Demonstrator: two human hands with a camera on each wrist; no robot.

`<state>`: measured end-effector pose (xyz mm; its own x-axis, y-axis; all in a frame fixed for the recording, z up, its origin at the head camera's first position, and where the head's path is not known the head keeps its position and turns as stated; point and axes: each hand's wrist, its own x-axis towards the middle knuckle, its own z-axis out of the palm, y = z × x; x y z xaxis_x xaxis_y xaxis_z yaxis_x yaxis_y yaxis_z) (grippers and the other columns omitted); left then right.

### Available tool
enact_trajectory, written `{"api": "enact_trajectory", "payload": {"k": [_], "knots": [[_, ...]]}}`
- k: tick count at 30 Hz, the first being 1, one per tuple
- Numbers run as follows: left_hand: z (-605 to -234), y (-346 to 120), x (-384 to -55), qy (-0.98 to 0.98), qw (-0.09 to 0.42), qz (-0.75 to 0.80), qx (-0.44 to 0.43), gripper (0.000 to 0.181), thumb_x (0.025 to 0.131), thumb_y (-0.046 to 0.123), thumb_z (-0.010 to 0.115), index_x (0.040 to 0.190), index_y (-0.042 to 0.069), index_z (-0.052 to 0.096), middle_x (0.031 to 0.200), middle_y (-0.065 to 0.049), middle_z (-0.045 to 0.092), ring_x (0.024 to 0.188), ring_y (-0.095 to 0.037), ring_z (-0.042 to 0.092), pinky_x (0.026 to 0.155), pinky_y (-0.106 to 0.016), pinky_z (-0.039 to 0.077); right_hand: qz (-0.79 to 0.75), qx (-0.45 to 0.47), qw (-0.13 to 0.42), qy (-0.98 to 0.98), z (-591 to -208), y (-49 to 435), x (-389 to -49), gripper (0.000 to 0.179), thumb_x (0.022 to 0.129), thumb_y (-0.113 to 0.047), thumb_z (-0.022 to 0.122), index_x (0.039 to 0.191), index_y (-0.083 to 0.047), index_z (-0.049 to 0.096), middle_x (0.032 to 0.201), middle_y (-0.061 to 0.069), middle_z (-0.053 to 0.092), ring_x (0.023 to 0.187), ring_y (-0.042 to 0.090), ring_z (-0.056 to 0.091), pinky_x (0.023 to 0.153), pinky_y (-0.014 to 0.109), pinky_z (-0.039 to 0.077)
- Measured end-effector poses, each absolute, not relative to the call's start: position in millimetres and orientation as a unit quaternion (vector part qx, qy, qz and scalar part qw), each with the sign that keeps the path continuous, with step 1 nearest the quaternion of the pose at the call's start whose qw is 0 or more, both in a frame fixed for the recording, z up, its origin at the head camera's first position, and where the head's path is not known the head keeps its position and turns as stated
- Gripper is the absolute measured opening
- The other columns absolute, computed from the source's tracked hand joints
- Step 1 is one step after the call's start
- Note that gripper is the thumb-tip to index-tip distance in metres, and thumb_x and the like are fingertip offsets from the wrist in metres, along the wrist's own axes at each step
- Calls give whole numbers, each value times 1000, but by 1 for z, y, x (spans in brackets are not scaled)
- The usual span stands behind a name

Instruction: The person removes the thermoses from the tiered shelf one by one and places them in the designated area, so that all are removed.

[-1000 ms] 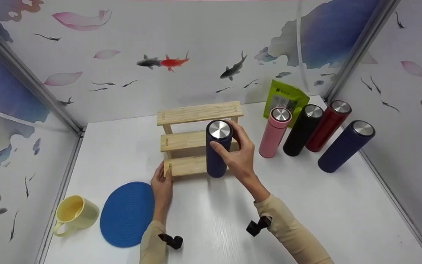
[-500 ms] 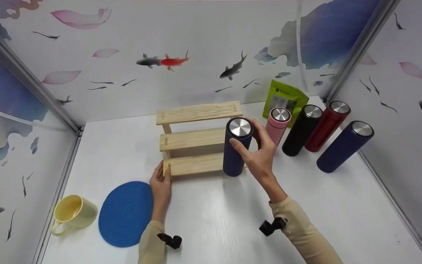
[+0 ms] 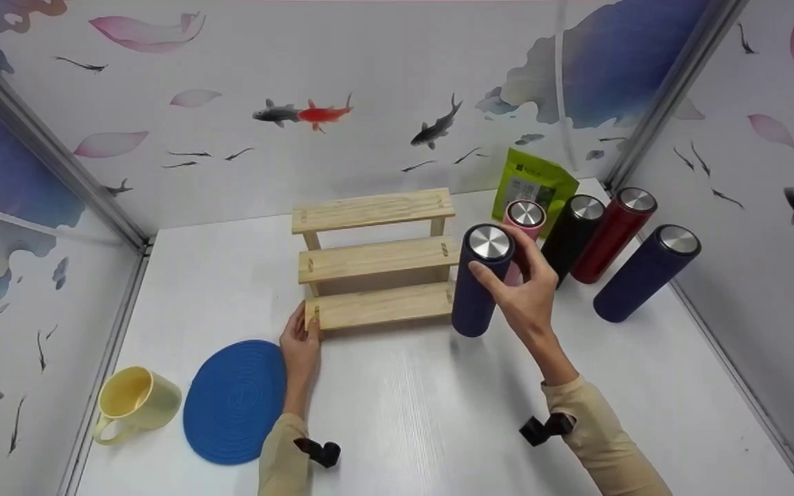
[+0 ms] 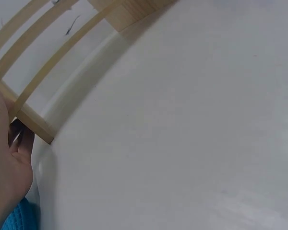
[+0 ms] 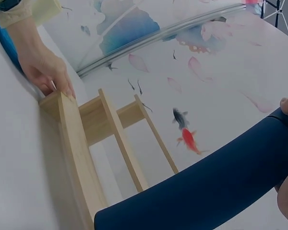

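Note:
A three-step wooden rack (image 3: 383,306) stands near the back wall. With thumb and fingers, my left hand (image 3: 300,355) grips the left end of its lowest step; the right wrist view also shows this hold. My right hand (image 3: 533,293) grips a dark blue thermos flask (image 3: 471,300) near its steel lid. The flask is nearly upright, just off the rack's right end, and partly covers a pink flask (image 3: 525,215) behind it. In the right wrist view the blue flask (image 5: 197,187) crosses in front of the rack. It seems to be held above the table.
Black (image 3: 573,238), red (image 3: 614,234) and second dark blue (image 3: 647,274) flasks stand at the right. A green pouch (image 3: 538,176) leans at the back. On the left are a blue round mat (image 3: 235,406) and a yellow mug (image 3: 140,399). Printed walls enclose the white table.
My right hand has carried the blue flask rightward, from in front of the rack's steps to beyond their right end. My left hand keeps its grip on the rack, which stays put.

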<state>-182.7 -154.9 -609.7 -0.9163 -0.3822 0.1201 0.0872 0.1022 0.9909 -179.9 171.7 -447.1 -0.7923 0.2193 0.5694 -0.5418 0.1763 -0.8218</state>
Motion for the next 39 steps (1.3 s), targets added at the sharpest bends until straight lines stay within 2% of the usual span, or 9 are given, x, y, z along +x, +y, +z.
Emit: {"api": "enact_trajectory", "payload": {"k": [4, 7, 11, 18, 22, 28, 33, 39], "knots": [[-608, -155, -182, -721, 177, -662, 104, 45, 97, -6, 59, 140, -16, 48, 142, -35, 53, 135, -45, 51, 105, -20, 48, 619, 90, 309, -716, -439, 179, -171, 62, 75, 7, 83, 132, 8, 59, 125, 16, 69, 108, 10, 66, 93, 17, 53], [-608, -156, -182, -716, 172, -668, 104, 46, 98, -4, 59, 141, -15, 48, 144, -33, 52, 137, -43, 50, 105, -20, 48, 614, 78, 312, -721, -441, 188, -171, 62, 74, 7, 83, 132, 6, 61, 121, 11, 70, 105, 10, 67, 88, 16, 54], [-609, -156, -182, -716, 171, -669, 101, 46, 98, -5, 59, 141, -15, 48, 144, -34, 52, 137, -43, 50, 107, -25, 49, 604, 65, 310, -731, -454, 205, -178, 63, 73, 6, 85, 132, 1, 63, 121, 9, 69, 107, 11, 66, 91, 18, 54], [-609, -158, -181, -715, 159, -674, 95, 47, 99, -3, 59, 143, -14, 47, 147, -32, 50, 139, -42, 48, 106, -17, 46, 589, 47, 311, -744, -465, 230, -181, 61, 74, -1, 87, 130, -2, 64, 119, 6, 69, 107, 11, 66, 92, 18, 53], [-608, -158, -180, -715, 153, -676, 91, 47, 99, -3, 58, 144, -13, 46, 148, -31, 49, 140, -41, 47, 108, -20, 46, 569, 32, 331, -752, -466, 242, -180, 58, 73, -4, 88, 127, -4, 67, 113, 3, 71, 102, 10, 66, 88, 16, 54], [-608, -157, -180, -718, 157, -671, 97, 47, 99, -3, 59, 143, -12, 47, 146, -31, 51, 139, -42, 49, 110, -28, 47, 535, -11, 346, -771, -470, 261, -180, 55, 73, -9, 90, 124, -8, 69, 102, -4, 71, 87, 7, 64, 70, 14, 50], [-608, -157, -181, -716, 162, -671, 100, 46, 99, -3, 59, 143, -12, 49, 145, -31, 52, 138, -41, 49, 111, -28, 47, 525, -34, 343, -778, -471, 272, -182, 54, 72, -6, 90, 122, -4, 69, 99, 0, 70, 81, 5, 59, 66, 15, 47], [-609, -157, -181, -712, 164, -676, 95, 46, 98, -4, 60, 142, -13, 49, 145, -32, 52, 138, -41, 49, 109, -23, 46, 536, -43, 338, -773, -456, 272, -172, 51, 72, 2, 87, 119, 6, 66, 102, 12, 70, 88, 8, 62, 71, 16, 48]]}}
